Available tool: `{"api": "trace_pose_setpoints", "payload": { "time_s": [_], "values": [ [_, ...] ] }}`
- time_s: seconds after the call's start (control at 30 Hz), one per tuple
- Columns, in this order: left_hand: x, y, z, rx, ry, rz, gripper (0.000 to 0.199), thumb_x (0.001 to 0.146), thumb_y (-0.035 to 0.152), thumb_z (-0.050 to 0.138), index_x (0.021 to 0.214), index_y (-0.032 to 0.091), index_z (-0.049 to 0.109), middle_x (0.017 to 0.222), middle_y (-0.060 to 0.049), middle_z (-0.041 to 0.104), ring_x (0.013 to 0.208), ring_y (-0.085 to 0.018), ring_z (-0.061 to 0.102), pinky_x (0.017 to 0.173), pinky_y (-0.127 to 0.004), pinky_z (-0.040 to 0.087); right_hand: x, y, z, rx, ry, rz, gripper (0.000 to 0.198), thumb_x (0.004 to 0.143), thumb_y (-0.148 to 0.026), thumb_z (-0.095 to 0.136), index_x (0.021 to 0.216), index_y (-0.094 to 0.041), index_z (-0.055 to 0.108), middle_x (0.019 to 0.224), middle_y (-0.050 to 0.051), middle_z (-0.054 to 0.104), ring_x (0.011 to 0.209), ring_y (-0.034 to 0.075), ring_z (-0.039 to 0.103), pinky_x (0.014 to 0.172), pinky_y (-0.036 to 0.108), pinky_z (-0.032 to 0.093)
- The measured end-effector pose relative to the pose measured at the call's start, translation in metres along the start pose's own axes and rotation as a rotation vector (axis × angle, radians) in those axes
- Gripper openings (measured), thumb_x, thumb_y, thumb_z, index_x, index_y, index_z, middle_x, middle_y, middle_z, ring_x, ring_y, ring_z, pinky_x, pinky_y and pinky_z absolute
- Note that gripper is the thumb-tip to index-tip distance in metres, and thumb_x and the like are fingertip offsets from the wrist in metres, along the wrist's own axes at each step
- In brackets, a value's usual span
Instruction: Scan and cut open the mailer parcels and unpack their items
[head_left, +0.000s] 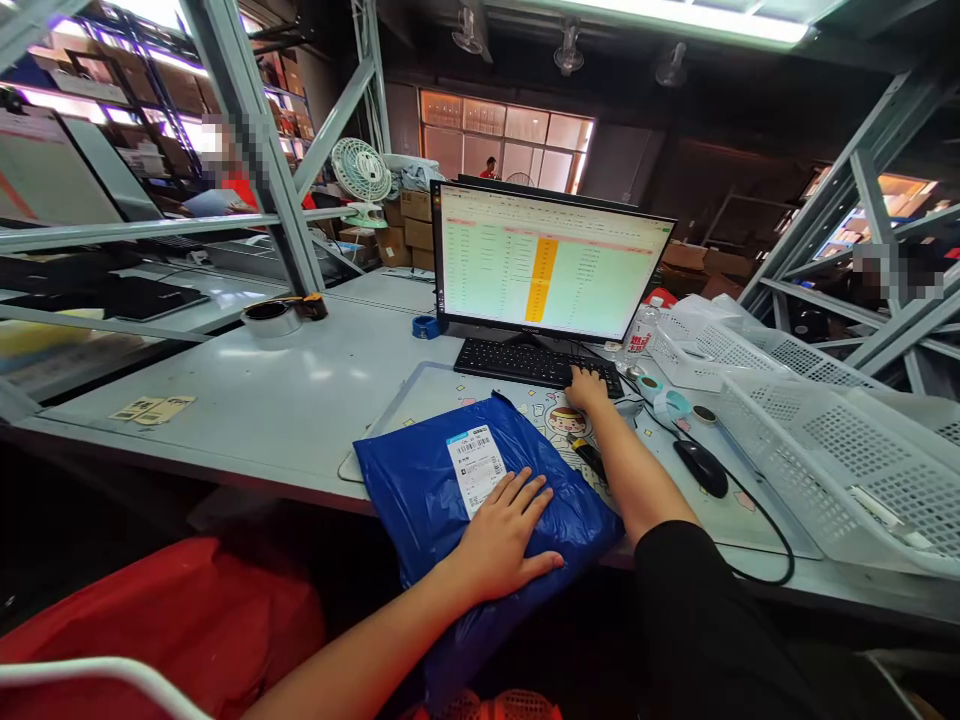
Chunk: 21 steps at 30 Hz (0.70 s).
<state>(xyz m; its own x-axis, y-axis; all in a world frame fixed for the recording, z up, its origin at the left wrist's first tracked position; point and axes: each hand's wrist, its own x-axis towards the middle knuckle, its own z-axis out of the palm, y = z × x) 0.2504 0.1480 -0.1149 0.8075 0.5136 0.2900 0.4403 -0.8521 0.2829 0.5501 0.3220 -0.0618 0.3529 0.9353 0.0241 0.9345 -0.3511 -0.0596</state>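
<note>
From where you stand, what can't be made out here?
In the head view:
Blue bag: contents hidden by its plastic.
Label: fine print too small.
Monitor: text too small.
Keyboard: some keys covered by the right hand.
Nearest white basket: cut off by the right edge.

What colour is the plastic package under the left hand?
The glossy plastic package is blue, seen in the head view.

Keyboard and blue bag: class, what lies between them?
The head view shows a printed mat between them, plus a yellow-and-black tool close to the blue bag.
</note>
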Motion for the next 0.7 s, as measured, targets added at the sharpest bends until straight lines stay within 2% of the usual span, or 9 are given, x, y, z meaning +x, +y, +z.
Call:
{"api": "trace_pose_setpoints", "payload": {
  "time_s": [0.17, 0.33, 0.4, 0.47, 0.5, 0.57, 0.63, 0.7],
  "values": [
    [0.005, 0.001, -0.007, -0.008, -0.041, -0.021, 0.088, 0.097, 0.078, 0.054, 0.162, 0.018, 0.048, 0.171, -0.01, 0.041, 0.162, -0.035, 0.03, 0.135, -0.057, 0.026, -0.01, 0.003, -0.006, -0.009, -0.035, -0.033, 0.064, 0.108, -0.032, 0.037, 0.169, -0.013, 0.03, 0.162, 0.022, 0.049, 0.153, 0.039, 0.035, 0.123, 0.056, 0.029],
    [-0.001, 0.016, -0.023, 0.018, -0.096, -0.04, 0.088, 0.097, 0.07, 0.062, 0.164, 0.015, 0.045, 0.174, -0.015, 0.032, 0.163, -0.04, 0.024, 0.133, -0.062, 0.027, -0.039, -0.002, -0.027, 0.019, -0.011, -0.09, 0.063, 0.109, -0.031, 0.037, 0.168, -0.011, 0.03, 0.155, 0.024, 0.056, 0.146, 0.036, 0.048, 0.119, 0.048, 0.036],
    [-0.014, 0.028, -0.024, 0.017, -0.07, -0.053, 0.103, 0.087, 0.082, 0.066, 0.166, 0.019, 0.043, 0.175, -0.017, 0.026, 0.163, -0.045, 0.02, 0.13, -0.068, 0.029, -0.063, -0.003, -0.031, 0.035, -0.007, -0.12, 0.061, 0.108, -0.03, 0.04, 0.165, -0.01, 0.036, 0.151, 0.023, 0.06, 0.139, 0.034, 0.056, 0.115, 0.043, 0.042],
    [-0.03, 0.041, -0.019, 0.037, -0.073, -0.072, 0.122, 0.069, 0.088, 0.078, 0.166, 0.025, 0.042, 0.175, -0.017, 0.024, 0.161, -0.053, 0.018, 0.126, -0.076, 0.029, -0.09, 0.001, -0.028, 0.053, -0.023, -0.159, 0.055, 0.107, -0.03, 0.043, 0.16, -0.013, 0.046, 0.144, 0.02, 0.066, 0.129, 0.031, 0.064, 0.109, 0.038, 0.046],
    [-0.037, 0.046, -0.016, 0.066, -0.092, -0.089, 0.125, 0.062, 0.082, 0.087, 0.166, 0.029, 0.043, 0.175, -0.017, 0.024, 0.16, -0.056, 0.019, 0.124, -0.079, 0.029, -0.105, 0.005, -0.024, 0.06, -0.038, -0.18, 0.053, 0.107, -0.03, 0.044, 0.158, -0.015, 0.05, 0.141, 0.018, 0.069, 0.126, 0.03, 0.066, 0.108, 0.037, 0.048],
    [-0.046, 0.048, -0.015, 0.145, -0.129, -0.16, 0.115, 0.065, 0.049, 0.098, 0.165, 0.036, 0.044, 0.175, -0.015, 0.026, 0.157, -0.058, 0.023, 0.119, -0.083, 0.031, -0.131, 0.015, -0.013, 0.063, -0.076, -0.216, 0.052, 0.106, -0.028, 0.046, 0.156, -0.016, 0.053, 0.141, 0.016, 0.069, 0.127, 0.03, 0.066, 0.108, 0.037, 0.048],
    [-0.047, 0.042, -0.024, 0.192, -0.158, -0.268, 0.096, 0.075, 0.018, 0.083, 0.163, 0.033, 0.047, 0.173, -0.015, 0.03, 0.154, -0.055, 0.034, 0.116, -0.077, 0.043, -0.15, 0.025, 0.0, 0.055, -0.118, -0.233, 0.053, 0.105, -0.025, 0.048, 0.157, -0.014, 0.052, 0.146, 0.016, 0.066, 0.134, 0.031, 0.062, 0.114, 0.038, 0.046],
    [-0.044, 0.026, -0.048, 0.19, -0.18, -0.384, 0.075, 0.084, 0.008, 0.061, 0.157, 0.023, 0.056, 0.167, -0.018, 0.042, 0.146, -0.048, 0.052, 0.108, -0.065, 0.056, -0.164, 0.032, 0.01, 0.041, -0.128, -0.217, 0.055, 0.105, -0.024, 0.048, 0.158, -0.011, 0.05, 0.153, 0.017, 0.06, 0.142, 0.034, 0.055, 0.12, 0.042, 0.042]
  ]
}}
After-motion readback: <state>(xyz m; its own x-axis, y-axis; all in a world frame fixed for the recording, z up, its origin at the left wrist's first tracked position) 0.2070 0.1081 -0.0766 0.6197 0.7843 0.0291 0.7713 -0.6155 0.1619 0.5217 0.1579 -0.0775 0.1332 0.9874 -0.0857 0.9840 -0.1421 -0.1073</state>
